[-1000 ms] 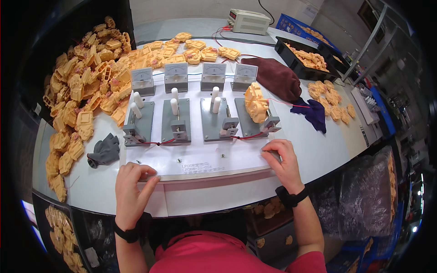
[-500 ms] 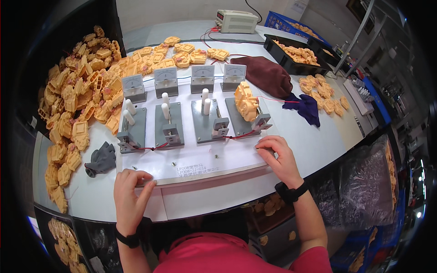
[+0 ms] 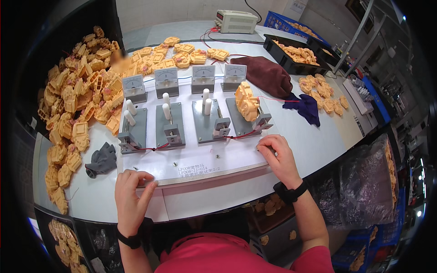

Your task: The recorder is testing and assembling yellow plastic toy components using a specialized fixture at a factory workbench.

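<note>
A white test board (image 3: pixel 246 161) lies before me with a row of grey fixtures and upright meters on it. My left hand (image 3: pixel 132 198) grips its near left corner, fingers bent over the top and thumb along the front edge. At the near right corner, my right hand (image 3: pixel 278 157) holds the board's edge with curled fingers. A yellow plastic gearbox-like housing (image 3: pixel 246 102) sits on the rightmost fixture (image 3: pixel 236 119), a red wire running from it. White pegs stand bare on the left fixture (image 3: pixel 139 132), the second fixture (image 3: pixel 163 125) and the third fixture (image 3: pixel 202 125).
Yellow housings (image 3: pixel 75 98) are heaped at the left and behind the meters. A grey cloth (image 3: pixel 102 160) lies left of the board; a maroon cloth (image 3: pixel 264 77) and a dark blue cloth (image 3: pixel 304 109) lie right. Farther back stand a power supply (image 3: pixel 236 22) and a black tray (image 3: pixel 277 57).
The board has shifted very slightly to the right, with both hands on it. A blurred brownish shape I cannot make out has appeared by the heap at the far left.
</note>
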Motion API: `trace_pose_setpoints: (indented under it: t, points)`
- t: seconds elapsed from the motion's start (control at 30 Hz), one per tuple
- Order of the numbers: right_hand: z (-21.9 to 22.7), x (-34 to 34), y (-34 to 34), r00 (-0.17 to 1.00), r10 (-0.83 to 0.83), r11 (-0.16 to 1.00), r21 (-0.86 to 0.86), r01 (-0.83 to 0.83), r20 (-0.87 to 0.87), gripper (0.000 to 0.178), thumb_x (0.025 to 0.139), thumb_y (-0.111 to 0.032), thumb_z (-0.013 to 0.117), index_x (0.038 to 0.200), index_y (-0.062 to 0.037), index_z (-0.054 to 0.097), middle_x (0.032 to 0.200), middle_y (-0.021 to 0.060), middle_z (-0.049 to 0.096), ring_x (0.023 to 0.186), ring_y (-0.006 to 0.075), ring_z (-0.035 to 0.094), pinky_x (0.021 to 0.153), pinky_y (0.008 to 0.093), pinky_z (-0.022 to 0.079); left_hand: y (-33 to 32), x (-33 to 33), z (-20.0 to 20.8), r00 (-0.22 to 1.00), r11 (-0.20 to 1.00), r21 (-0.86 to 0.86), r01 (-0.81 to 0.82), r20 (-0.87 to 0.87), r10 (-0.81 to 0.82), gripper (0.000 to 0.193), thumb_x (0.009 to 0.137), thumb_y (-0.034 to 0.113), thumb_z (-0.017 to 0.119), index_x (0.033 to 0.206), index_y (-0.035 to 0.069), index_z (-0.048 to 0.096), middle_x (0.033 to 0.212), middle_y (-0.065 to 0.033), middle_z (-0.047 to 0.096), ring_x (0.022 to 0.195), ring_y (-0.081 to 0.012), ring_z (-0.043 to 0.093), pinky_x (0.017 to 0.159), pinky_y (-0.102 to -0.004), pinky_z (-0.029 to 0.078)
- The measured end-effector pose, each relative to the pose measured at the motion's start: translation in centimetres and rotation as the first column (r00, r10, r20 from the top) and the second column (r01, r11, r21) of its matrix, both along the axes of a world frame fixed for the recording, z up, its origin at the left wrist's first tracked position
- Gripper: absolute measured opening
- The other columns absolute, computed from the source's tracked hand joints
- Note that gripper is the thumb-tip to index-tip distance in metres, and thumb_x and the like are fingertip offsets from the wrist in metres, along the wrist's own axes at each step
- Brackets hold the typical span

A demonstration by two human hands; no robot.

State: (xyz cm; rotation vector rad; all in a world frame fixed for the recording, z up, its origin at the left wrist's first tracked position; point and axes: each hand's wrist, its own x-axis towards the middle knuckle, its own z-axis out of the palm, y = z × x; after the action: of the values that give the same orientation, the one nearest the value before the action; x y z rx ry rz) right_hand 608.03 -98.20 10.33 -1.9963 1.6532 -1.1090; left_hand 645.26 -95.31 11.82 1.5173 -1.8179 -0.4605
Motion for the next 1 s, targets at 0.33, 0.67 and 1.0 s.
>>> trace_pose_setpoints:
  t: [0.33, 0.67, 1.0]
  points:
    - [-0.2, 0.0, 0.1, 1.0, -0.005, 1.0, -0.008, 0.005, 0.027, 0.009, 0.088, -0.011, 0.065, 0.092, -0.0021, 0.064, 0.101, 0.0077, 0.063, 0.1, 0.0256, 0.055, 0.089, 0.034, 0.044, 0.1, 0.0, 0.2, 1.0, 1.0, -0.019, 0.0, 0.013, 0.0, 0.015, 0.079, 0.01, 0.074, 0.09, 0.006, 0.065, 0.084, -0.0072, 0.056, 0.082, -0.023, 0.054, 0.074, -0.0334, 0.042]
    - [2.4, -1.0, 0.2, 0.701, -0.038, 0.996, 0.081, -0.029, 0.713, 0.039, 0.092, -0.013, 0.066, 0.126, -0.006, 0.049, 0.113, 0.0054, 0.054, 0.103, 0.012, 0.052, 0.09, 0.0264, 0.046, -4.0, -5.9, 12.1, 0.822, 0.86, -0.037, 0.509, 0.318, -0.473, 0.023, 0.082, 0.018, 0.072, 0.102, 0.009, 0.064, 0.083, -0.0075, 0.062, 0.083, -0.0259, 0.061, 0.07, -0.0365, 0.047]
    - [0.7, 3.1, -2.1, 0.549, 0.064, 0.996, -0.018, -0.09, 0.833, 0.037, 0.092, -0.011, 0.068, 0.125, -0.007, 0.052, 0.109, 0.0017, 0.055, 0.091, 0.0066, 0.054, 0.078, 0.0206, 0.046, -17.8, -22.3, 12.8, 0.241, 0.737, 0.275, 0.618, 0.825, -0.51, 0.074, 0.062, 0.022, 0.086, 0.131, 0.024, 0.058, 0.125, -0.0067, 0.059, 0.12, -0.0275, 0.053, 0.094, -0.0424, 0.047]
